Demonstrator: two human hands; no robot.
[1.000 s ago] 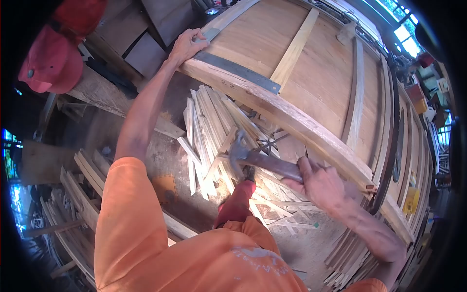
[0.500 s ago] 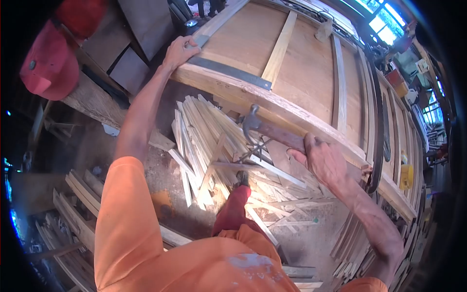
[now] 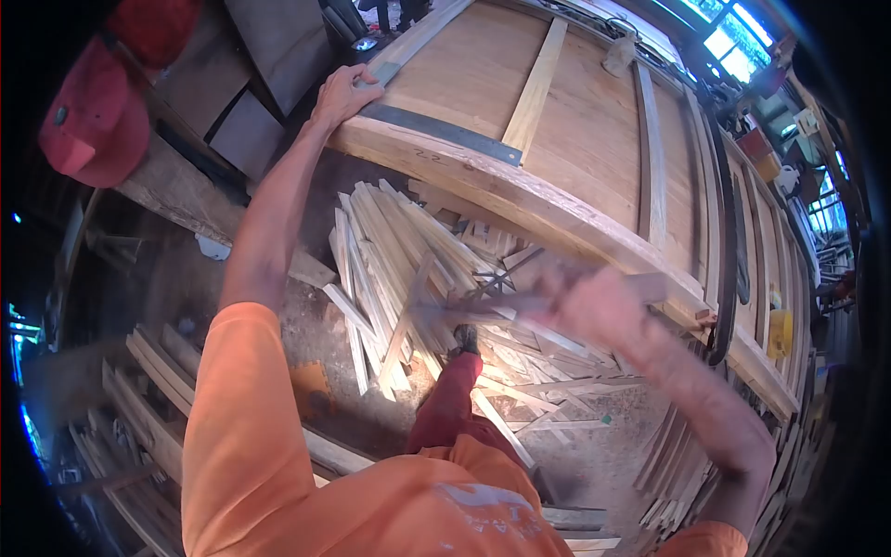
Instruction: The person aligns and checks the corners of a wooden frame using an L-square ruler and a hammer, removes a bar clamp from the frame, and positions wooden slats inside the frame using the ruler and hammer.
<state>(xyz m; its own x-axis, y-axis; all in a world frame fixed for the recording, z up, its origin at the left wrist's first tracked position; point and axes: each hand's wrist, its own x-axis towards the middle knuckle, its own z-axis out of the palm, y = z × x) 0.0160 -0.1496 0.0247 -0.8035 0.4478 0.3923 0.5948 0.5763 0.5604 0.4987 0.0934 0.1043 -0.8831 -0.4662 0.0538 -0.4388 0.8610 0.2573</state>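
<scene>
At the near-left corner of a large wooden frame (image 3: 557,200) is my left hand (image 3: 348,95). Its fingers curl over the end of a metal try square (image 3: 445,136), whose dark blade lies along the frame's near edge. My right hand (image 3: 599,306) is smeared by motion in front of that edge, closed around the handle of a claw hammer (image 3: 510,304). The hammer's head end points left, over the floor, too blurred for detail. A pale cross strip (image 3: 536,88) runs back across the panel from near the blade's right end.
Loose wood strips (image 3: 390,269) lie heaped on the floor beneath the frame, around my foot. More timber (image 3: 139,399) is stacked at lower left. A red cap (image 3: 97,121) hangs at upper left. A dark curved bar (image 3: 719,232) crosses the frame's right part.
My right hand has swung the hammer down and away from the frame's edge, and its head has dropped left. My left hand and the try square stay nearly in place.
</scene>
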